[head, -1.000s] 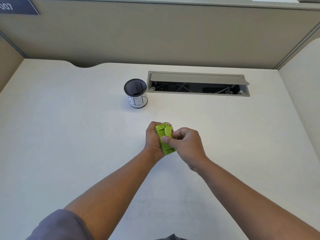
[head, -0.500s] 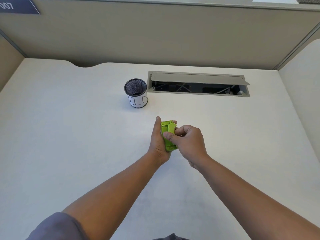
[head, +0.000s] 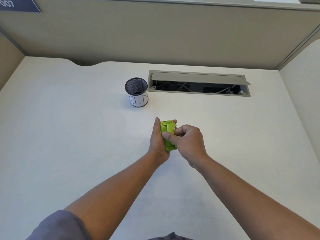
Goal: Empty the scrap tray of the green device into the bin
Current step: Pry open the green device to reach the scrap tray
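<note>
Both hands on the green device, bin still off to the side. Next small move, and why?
Probably pull the tray free with the right hand while the left hand steadies the green device: the fingers already pinch its underside, and the bin sits apart, farther back.

Both forearms extended fwd, left grip (head: 158, 141) cupped upright, right grip (head: 187, 142) curled in pinch alongside.

One green device (head: 167, 135), one bin (head: 136, 92). Two hands: left hand (head: 158, 142), right hand (head: 187, 143). One cable hatch (head: 199, 83).
</note>
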Demonstrator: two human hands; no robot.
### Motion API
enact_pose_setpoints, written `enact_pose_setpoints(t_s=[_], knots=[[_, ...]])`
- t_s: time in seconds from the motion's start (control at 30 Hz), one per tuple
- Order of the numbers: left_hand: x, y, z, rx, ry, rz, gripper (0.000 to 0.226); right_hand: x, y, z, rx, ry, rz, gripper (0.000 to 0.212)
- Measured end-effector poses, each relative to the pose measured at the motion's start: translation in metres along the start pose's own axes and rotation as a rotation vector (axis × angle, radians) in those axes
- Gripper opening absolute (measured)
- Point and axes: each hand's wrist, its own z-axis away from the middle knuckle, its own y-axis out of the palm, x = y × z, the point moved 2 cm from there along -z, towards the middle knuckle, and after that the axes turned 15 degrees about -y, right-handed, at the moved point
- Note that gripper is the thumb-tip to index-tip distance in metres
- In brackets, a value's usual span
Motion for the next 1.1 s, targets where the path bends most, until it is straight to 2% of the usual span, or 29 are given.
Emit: enact_pose_setpoints(t_s=[0.7,1.1], knots=[[-0.0076,0.0006,0.0041,0.020,0.019,-0.079,0.064,0.0035,-0.0026,-0.0005,0.019,-0.011,-0.037,0.034],[-0.0036,0.0021,0.0069,-0.021,-0.042,0.025,0.055,0.0027,-0.0025,0.0016,0.042,-0.027,0.031,0.032]])
